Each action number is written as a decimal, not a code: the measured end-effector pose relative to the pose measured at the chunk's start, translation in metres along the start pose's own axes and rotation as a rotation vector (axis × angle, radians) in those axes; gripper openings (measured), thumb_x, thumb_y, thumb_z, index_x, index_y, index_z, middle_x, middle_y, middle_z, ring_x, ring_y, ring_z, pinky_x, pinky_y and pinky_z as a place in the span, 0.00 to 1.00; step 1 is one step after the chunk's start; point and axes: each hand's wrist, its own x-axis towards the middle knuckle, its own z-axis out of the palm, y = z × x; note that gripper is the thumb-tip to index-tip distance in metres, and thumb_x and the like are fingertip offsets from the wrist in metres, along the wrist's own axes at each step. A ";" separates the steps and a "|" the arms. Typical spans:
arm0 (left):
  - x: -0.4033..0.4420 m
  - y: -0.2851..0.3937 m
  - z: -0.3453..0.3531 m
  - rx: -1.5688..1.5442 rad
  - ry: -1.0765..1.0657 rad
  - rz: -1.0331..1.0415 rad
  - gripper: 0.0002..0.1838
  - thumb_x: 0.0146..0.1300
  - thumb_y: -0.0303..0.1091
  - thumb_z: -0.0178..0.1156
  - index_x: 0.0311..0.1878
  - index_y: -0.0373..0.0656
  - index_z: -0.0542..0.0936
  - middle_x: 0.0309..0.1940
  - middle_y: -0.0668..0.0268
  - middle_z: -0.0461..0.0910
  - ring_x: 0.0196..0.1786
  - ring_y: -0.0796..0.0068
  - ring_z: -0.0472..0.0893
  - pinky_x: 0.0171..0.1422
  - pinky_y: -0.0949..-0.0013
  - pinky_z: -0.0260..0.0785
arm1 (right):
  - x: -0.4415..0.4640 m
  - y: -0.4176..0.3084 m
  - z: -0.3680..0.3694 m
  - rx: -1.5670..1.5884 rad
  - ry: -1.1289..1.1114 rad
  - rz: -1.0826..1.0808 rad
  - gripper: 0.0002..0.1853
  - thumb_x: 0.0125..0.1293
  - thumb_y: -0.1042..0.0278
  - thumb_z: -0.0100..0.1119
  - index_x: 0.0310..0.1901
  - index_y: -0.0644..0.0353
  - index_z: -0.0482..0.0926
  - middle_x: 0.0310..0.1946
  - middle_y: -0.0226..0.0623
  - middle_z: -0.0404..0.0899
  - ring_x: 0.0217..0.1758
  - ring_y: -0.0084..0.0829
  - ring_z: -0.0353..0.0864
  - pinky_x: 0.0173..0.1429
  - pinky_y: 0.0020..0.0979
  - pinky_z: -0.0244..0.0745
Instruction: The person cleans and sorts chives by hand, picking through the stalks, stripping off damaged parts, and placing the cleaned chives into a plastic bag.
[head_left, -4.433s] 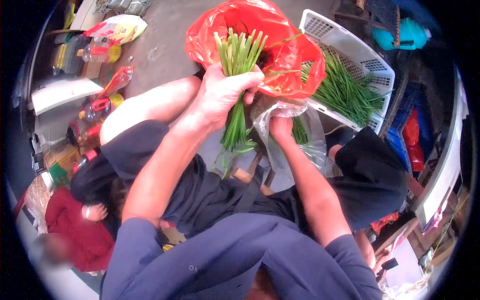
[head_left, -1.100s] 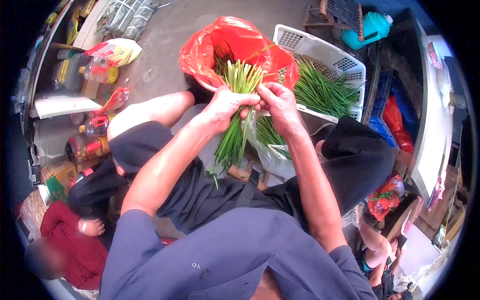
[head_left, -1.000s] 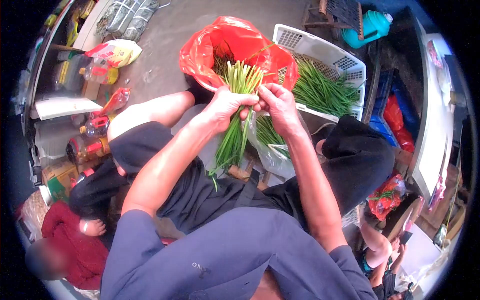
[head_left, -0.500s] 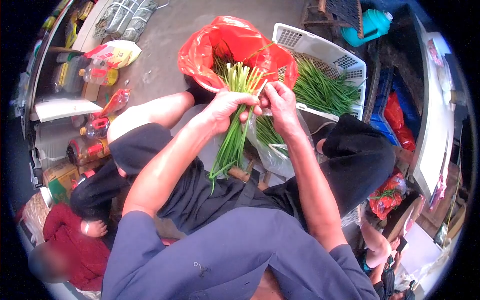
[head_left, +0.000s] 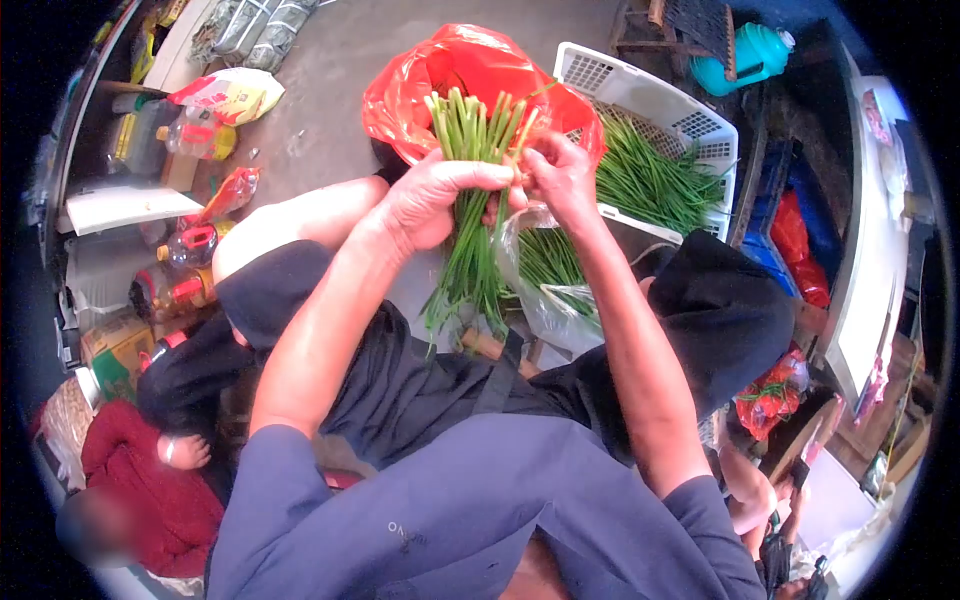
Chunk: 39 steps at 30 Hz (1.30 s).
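Observation:
My left hand [head_left: 440,200] is wrapped around a bunch of chives [head_left: 470,265], thumb across the stalks. Their pale cut ends point up and away from me, and the green tips hang toward my lap. Close beside it, my right hand [head_left: 562,178] is closed, thumb and finger pinched at a stalk on the bunch's right edge; the exact grip is partly hidden. Behind the stalk ends stands a container lined with a red plastic bag [head_left: 395,95]. Below my right wrist, a clear plastic bag [head_left: 540,310] holds more chives [head_left: 550,258].
A white plastic basket [head_left: 655,85] with many chives lies at the back right, beside a teal jug [head_left: 755,58]. Bottles [head_left: 195,135] line the left side. A person in a red sleeve [head_left: 125,450] sits at lower left; another person's limbs [head_left: 745,490] show at lower right.
The bunch's cut ends have risen and spread farther apart. My left hand has turned slightly, its thumb now straighter across the stalks. My right hand has moved slightly up.

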 end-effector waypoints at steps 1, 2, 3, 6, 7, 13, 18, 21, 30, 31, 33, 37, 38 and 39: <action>-0.001 0.002 -0.001 -0.003 0.000 -0.001 0.11 0.60 0.34 0.62 0.43 0.39 0.78 0.33 0.62 0.83 0.34 0.75 0.81 0.39 0.74 0.71 | -0.004 -0.001 -0.005 -0.069 -0.071 0.057 0.10 0.60 0.69 0.64 0.37 0.67 0.81 0.24 0.35 0.81 0.23 0.23 0.79 0.30 0.29 0.76; -0.002 0.003 -0.001 -0.052 0.028 -0.001 0.11 0.60 0.34 0.61 0.44 0.39 0.78 0.34 0.62 0.83 0.34 0.75 0.81 0.41 0.72 0.73 | -0.013 -0.002 -0.011 -0.033 -0.017 0.160 0.14 0.60 0.61 0.65 0.28 0.65 0.81 0.20 0.36 0.80 0.21 0.23 0.77 0.28 0.31 0.75; -0.003 0.005 -0.001 -0.101 0.056 -0.002 0.12 0.61 0.34 0.61 0.44 0.39 0.78 0.34 0.62 0.83 0.35 0.74 0.81 0.43 0.71 0.74 | -0.020 0.004 -0.017 -0.035 -0.016 0.165 0.14 0.60 0.61 0.65 0.28 0.65 0.81 0.20 0.36 0.80 0.21 0.23 0.77 0.28 0.31 0.75; -0.001 0.006 -0.004 -0.174 0.022 -0.008 0.10 0.62 0.32 0.60 0.44 0.38 0.77 0.33 0.61 0.82 0.37 0.70 0.82 0.46 0.67 0.75 | -0.039 0.026 -0.039 -0.297 -0.273 0.481 0.23 0.61 0.47 0.60 0.22 0.61 0.81 0.16 0.42 0.78 0.21 0.28 0.79 0.32 0.35 0.75; 0.000 0.007 -0.003 -0.226 -0.014 -0.013 0.10 0.62 0.31 0.59 0.44 0.38 0.76 0.32 0.61 0.82 0.37 0.69 0.82 0.45 0.66 0.75 | -0.046 0.042 -0.043 -0.298 -0.271 0.485 0.23 0.61 0.47 0.60 0.22 0.61 0.81 0.16 0.42 0.78 0.21 0.28 0.79 0.32 0.35 0.75; 0.004 0.012 -0.002 -0.242 0.064 -0.007 0.08 0.63 0.32 0.59 0.43 0.40 0.75 0.31 0.64 0.78 0.28 0.74 0.75 0.38 0.68 0.71 | -0.086 0.130 -0.034 -0.618 -0.540 0.367 0.14 0.55 0.56 0.61 0.28 0.61 0.83 0.19 0.39 0.81 0.22 0.30 0.82 0.34 0.34 0.76; 0.007 0.013 -0.001 -0.143 0.090 0.054 0.09 0.61 0.32 0.62 0.41 0.41 0.75 0.27 0.67 0.75 0.25 0.78 0.72 0.32 0.72 0.63 | -0.091 0.176 -0.006 -0.583 -0.324 0.383 0.15 0.53 0.59 0.62 0.39 0.58 0.84 0.30 0.44 0.84 0.34 0.41 0.84 0.44 0.39 0.77; 0.006 0.014 0.003 -0.099 0.142 0.060 0.10 0.60 0.33 0.63 0.40 0.42 0.75 0.26 0.67 0.74 0.24 0.78 0.71 0.31 0.72 0.63 | -0.090 0.173 0.002 -0.590 -0.282 0.314 0.19 0.54 0.60 0.61 0.48 0.56 0.80 0.40 0.47 0.82 0.45 0.49 0.81 0.50 0.45 0.75; 0.010 0.011 0.002 -0.099 0.129 0.030 0.10 0.59 0.33 0.63 0.39 0.41 0.75 0.25 0.67 0.74 0.23 0.78 0.71 0.31 0.71 0.63 | -0.086 0.163 0.020 -0.768 -0.339 0.231 0.28 0.56 0.62 0.60 0.61 0.44 0.70 0.52 0.44 0.77 0.48 0.48 0.79 0.48 0.48 0.76; 0.010 0.011 0.003 -0.095 0.132 0.024 0.10 0.59 0.33 0.64 0.39 0.41 0.75 0.25 0.67 0.74 0.23 0.77 0.71 0.30 0.71 0.63 | -0.087 0.166 0.019 -0.770 -0.336 0.231 0.28 0.56 0.62 0.60 0.61 0.44 0.70 0.52 0.44 0.77 0.48 0.48 0.79 0.48 0.48 0.76; 0.009 0.011 0.004 -0.089 0.135 0.020 0.10 0.59 0.33 0.64 0.39 0.41 0.75 0.25 0.67 0.74 0.23 0.77 0.71 0.30 0.71 0.63 | -0.089 0.167 0.018 -0.797 -0.384 0.242 0.25 0.55 0.61 0.60 0.58 0.45 0.72 0.52 0.44 0.77 0.49 0.48 0.79 0.47 0.48 0.77; 0.010 0.009 0.003 -0.076 0.154 0.030 0.11 0.58 0.33 0.65 0.39 0.41 0.75 0.25 0.67 0.73 0.23 0.77 0.71 0.30 0.72 0.64 | -0.093 0.165 0.010 -0.789 -0.407 0.254 0.21 0.52 0.63 0.61 0.50 0.50 0.76 0.46 0.45 0.81 0.46 0.49 0.80 0.46 0.47 0.77; 0.010 0.008 0.003 -0.068 0.154 0.041 0.11 0.58 0.33 0.65 0.39 0.41 0.75 0.25 0.67 0.73 0.23 0.77 0.71 0.30 0.72 0.64 | -0.094 0.164 0.005 -0.657 -0.373 0.307 0.16 0.50 0.63 0.62 0.42 0.55 0.78 0.35 0.44 0.80 0.39 0.47 0.81 0.42 0.45 0.76; 0.010 0.008 0.004 -0.068 0.142 0.047 0.11 0.58 0.33 0.65 0.39 0.41 0.75 0.25 0.67 0.73 0.23 0.77 0.71 0.30 0.72 0.64 | -0.092 0.157 0.000 -0.527 -0.336 0.356 0.12 0.48 0.63 0.63 0.34 0.59 0.79 0.25 0.43 0.79 0.32 0.45 0.81 0.39 0.42 0.76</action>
